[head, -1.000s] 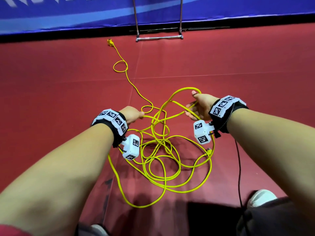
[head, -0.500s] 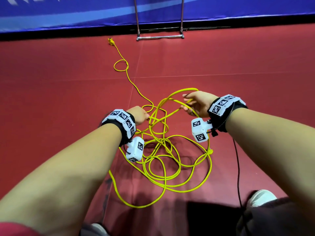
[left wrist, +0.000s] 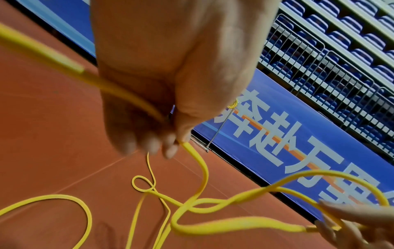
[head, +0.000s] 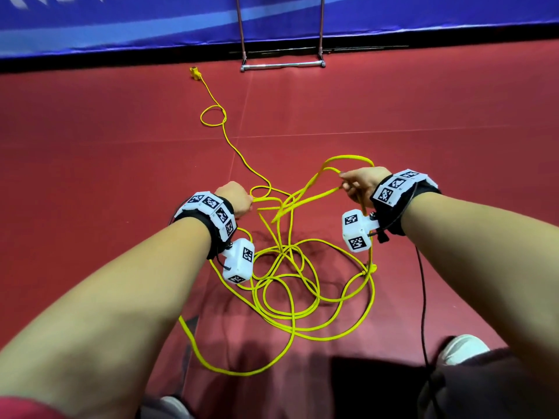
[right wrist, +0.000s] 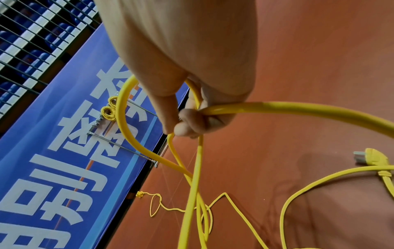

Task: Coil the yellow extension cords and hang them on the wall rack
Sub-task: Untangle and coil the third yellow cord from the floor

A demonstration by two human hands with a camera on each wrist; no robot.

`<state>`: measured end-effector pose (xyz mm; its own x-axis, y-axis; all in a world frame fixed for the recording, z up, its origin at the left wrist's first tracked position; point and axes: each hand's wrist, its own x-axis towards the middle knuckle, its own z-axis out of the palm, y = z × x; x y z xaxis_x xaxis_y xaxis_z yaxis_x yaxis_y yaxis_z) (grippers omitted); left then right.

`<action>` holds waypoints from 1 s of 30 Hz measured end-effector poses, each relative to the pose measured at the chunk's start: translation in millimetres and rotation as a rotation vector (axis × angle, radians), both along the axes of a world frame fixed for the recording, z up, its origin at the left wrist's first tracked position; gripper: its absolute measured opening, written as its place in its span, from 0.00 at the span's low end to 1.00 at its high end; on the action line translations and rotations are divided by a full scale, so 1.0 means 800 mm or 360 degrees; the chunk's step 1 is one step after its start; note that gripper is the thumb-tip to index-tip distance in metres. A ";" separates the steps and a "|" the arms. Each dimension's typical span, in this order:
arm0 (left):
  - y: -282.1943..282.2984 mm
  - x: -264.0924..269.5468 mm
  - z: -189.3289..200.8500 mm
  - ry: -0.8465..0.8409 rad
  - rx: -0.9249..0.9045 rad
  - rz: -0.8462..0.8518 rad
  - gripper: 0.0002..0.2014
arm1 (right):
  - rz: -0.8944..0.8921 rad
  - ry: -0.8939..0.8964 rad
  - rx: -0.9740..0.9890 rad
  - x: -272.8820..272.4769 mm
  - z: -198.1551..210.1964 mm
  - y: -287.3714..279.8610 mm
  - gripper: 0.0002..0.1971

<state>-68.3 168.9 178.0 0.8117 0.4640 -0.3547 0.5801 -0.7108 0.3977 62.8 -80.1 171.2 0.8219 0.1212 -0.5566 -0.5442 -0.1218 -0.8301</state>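
Yellow cord (head: 290,297) lay mostly in a loose tangle on the red floor (head: 90,176), near the person's feet, w/ one long run trailing to the far side and ending in a plug (head: 195,72) close to the blue wall banner (head: 121,22). Left hand (head: 237,199) was curled round one strand, fingers (left wrist: 149,143) closed on it in the wrist view. Right hand (head: 360,184) gripped a raised loop, several strands bunched thru the fist, thumb and fingers (right wrist: 187,124) wrapped over them. Between the hands the strands crossed each other above the floor. Judging by the sag, the cord looked light, limp and smooth-jacketed, so prob. slippery under a loose hold; it kinks and snags on its own loops rather than breaking. Best hold seemed to be one free strand near the fist, feeding even loops into the right hand, not pulling on the knotted middle. A second plug (right wrist: 370,158) sat on the floor at right near a small knot. No real containers here; the metal rack (head: 281,40) at the far wall already carried small yellow coils (right wrist: 109,111), seen only from the right wrist.
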 end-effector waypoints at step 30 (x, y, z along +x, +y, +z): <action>0.009 -0.019 -0.012 0.0439 0.0433 -0.0200 0.17 | -0.0041 0.0249 0.0340 -0.022 0.031 0.014 0.35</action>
